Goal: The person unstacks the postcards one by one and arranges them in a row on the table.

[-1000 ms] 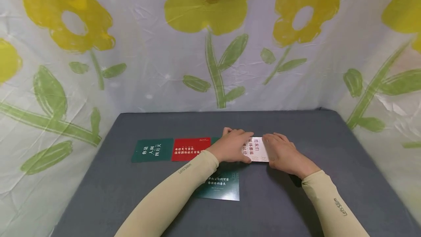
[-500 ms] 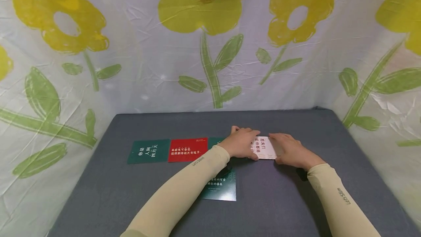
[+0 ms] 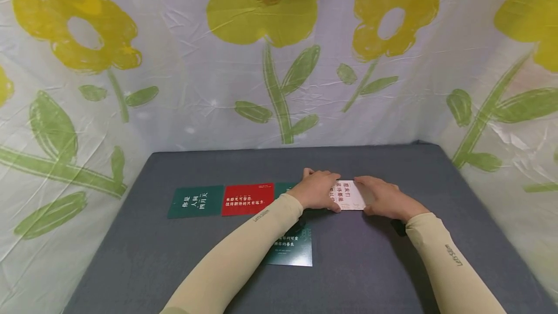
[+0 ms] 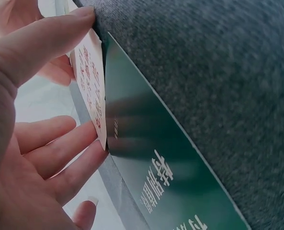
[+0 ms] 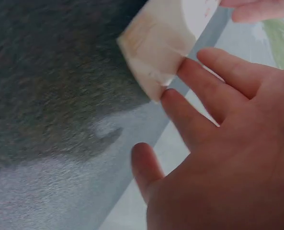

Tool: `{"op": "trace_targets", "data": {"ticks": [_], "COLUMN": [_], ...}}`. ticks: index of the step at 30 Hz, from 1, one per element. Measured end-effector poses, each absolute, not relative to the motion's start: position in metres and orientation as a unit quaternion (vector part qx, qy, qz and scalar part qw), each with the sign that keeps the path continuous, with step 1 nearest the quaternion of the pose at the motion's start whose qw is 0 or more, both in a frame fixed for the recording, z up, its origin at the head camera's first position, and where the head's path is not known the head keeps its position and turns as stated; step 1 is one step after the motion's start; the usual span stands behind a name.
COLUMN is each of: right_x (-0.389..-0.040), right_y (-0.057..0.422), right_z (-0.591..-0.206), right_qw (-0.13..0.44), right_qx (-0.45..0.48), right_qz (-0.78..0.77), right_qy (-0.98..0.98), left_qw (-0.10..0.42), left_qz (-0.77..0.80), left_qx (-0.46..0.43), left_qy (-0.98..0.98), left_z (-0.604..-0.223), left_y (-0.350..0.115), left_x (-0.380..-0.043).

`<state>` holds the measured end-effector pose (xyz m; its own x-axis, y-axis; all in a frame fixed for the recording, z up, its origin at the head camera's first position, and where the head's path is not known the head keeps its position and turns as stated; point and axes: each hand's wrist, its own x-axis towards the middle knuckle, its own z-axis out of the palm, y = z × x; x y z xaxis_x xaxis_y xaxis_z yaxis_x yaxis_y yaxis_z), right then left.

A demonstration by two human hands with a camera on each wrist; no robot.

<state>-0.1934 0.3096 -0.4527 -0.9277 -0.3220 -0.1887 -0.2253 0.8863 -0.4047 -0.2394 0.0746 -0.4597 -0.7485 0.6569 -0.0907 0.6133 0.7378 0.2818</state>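
A white card (image 3: 350,197) with red lettering lies between both hands in the head view. My left hand (image 3: 316,190) grips its left end, thumb at the near edge and fingertips at the far one. At the other end my right hand (image 3: 390,200) holds it likewise, with fingertips touching the far edge of the white card (image 5: 156,48) in the right wrist view. Beside the white card (image 4: 91,81), the left wrist view shows a green card (image 4: 146,120) running along its end. Most of that green card is hidden by my left hand in the head view.
In the same row lie a red card (image 3: 257,192) and a green card (image 3: 178,202) at the far left. Nearer, another green card (image 3: 298,257) is partly covered by the left sleeve (image 3: 244,251). A flowered cloth (image 3: 196,86) hangs behind the grey table (image 3: 131,256).
Both hands have moved right with the white card, then eased slightly back left. More of the red card shows now. The head view has turned a little.
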Motion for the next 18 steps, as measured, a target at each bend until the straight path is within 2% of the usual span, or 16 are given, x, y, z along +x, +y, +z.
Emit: {"op": "trace_targets", "data": {"ticks": [10, 18], "right_x": [-0.195, -0.174], "right_y": [0.307, 0.291], "right_z": [-0.449, -0.445], "right_qw": [0.133, 0.06], "right_qx": [-0.139, -0.147], "right_qz": [-0.184, -0.221], "right_qy": [0.964, 0.962], "left_qw": [0.094, 0.083], "left_qz": [0.114, 0.158], "left_qx": [0.341, 0.343], "left_qy": [0.928, 0.922], "left_z": [-0.46, -0.452], "left_y": [0.076, 0.058], "left_x": [-0.241, -0.23]}}
